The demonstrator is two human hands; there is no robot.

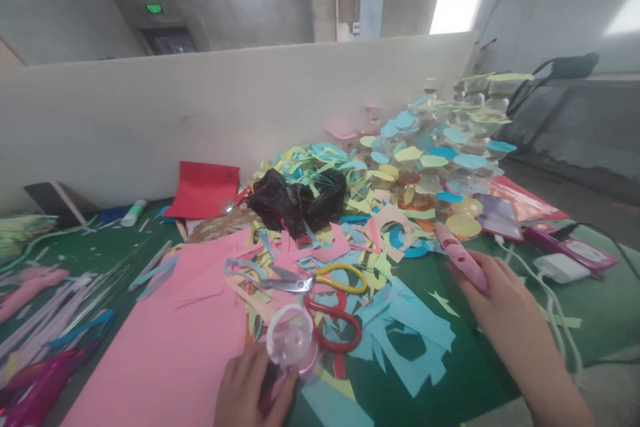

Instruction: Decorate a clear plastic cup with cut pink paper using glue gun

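My left hand is closed on a small clear plastic cup with a round rim, near the front edge of the table. In my right hand is a pink utility knife, its front end pointing away towards the far side of the table. Scissors with one yellow and one red handle lie just beyond the cup, on top of paper scraps. Blue paper offcuts spread between my two hands. Large pink paper sheets lie to the left of my left hand.
A black plastic bag full of scraps stands at the back. Many clear cups with paper discs are stacked back right. A phone, white charger and cables lie at right. Far left are strips and a magenta glue gun.
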